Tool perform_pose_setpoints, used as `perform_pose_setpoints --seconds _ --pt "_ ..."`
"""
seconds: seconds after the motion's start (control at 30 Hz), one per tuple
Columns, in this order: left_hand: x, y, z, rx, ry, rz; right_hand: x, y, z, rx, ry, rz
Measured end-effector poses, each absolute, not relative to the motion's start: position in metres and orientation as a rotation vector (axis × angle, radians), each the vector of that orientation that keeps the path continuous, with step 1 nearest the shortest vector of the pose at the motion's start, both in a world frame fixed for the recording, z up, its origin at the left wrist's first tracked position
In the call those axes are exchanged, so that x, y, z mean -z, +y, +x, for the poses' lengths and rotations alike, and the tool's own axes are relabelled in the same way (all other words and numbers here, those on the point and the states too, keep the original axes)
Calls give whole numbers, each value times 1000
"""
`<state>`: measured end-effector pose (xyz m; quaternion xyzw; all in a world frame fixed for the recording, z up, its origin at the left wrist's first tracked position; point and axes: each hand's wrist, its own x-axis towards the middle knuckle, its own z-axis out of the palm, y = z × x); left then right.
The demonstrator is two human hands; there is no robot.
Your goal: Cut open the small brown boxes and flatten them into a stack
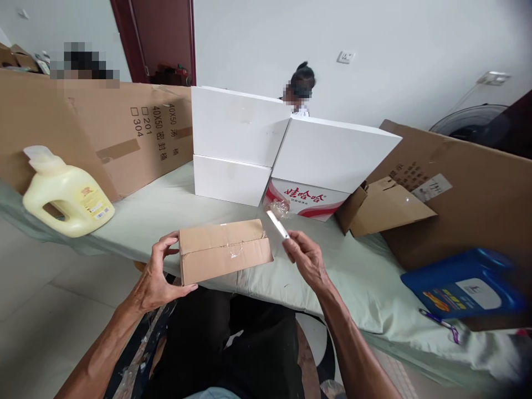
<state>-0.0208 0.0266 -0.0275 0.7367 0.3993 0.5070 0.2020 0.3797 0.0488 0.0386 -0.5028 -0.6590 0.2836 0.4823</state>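
Note:
My left hand (pixel 160 274) grips the left end of a small brown cardboard box (pixel 228 260), thumb below and fingers over the far side. The box is tilted at the near edge of the cloth-covered table, with a seam along its top and a bit of clear tape on it. To the right of the box, my right hand (pixel 306 257) is closed on a slim white tool (pixel 277 224) that looks like a box cutter. A crumpled piece of clear tape (pixel 279 209) is at the tool's far end.
White boxes (pixel 236 127) stand stacked at the back, above a red-and-white carton (pixel 307 199). A yellow jug (pixel 66 194) is left; a blue jug (pixel 465 288) and pen (pixel 440 324) lie right. Large cardboard sheets (pixel 141 133) flank the table (pixel 349 271). Two people are behind.

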Motion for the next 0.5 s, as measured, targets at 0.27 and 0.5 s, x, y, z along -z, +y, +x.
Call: perform_pose_setpoints --seconds 0.27,0.5 --pt "10 19 -16 -1385 1069 2210 -65 1 355 -810 -1889 -1034" --pt "-3 17 -12 -1345 1024 2284 -69 -2 353 -774 -1947 -976"
